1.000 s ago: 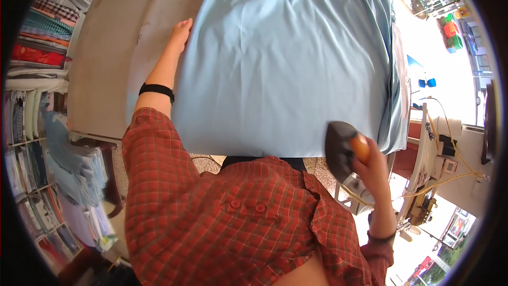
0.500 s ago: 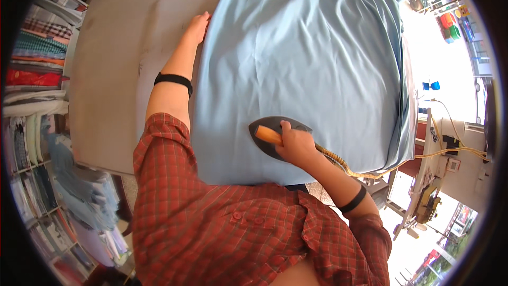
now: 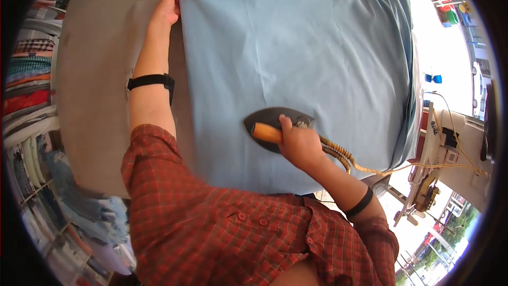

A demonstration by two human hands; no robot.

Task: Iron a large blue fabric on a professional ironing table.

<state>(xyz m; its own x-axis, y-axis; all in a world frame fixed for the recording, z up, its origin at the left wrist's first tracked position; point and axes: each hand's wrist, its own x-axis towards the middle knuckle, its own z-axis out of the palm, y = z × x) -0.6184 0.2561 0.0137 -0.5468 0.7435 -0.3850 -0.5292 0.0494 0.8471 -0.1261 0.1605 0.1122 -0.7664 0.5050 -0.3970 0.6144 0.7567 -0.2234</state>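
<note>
A light blue garment (image 3: pixel 296 53) is spread over a padded, brownish-grey ironing table (image 3: pixel 100 100), with soft creases toward its far and right parts. At its far left edge, my left hand (image 3: pixel 170 6) has its fingertips closed on the cloth, which is drawn toward the hand. My right hand (image 3: pixel 302 145) is wrapped round the orange handle of a dark clothes iron (image 3: pixel 270 114). The iron rests on the near middle of the garment, its pointed tip to the left. Part of the iron's handle is hidden by my fingers.
A yellowish cord (image 3: pixel 402 168) runs from the iron past the table's right edge to a pale stand (image 3: pixel 465 185). Shelves of folded clothes (image 3: pixel 32 66) line the left side, with light blue garments (image 3: pixel 90 206) hanging below. Bright daylight comes in at the right.
My left hand has moved farther away and left, pulling the garment's edge with it. The iron stays in nearly the same part of the picture. The view has shifted slightly.
</note>
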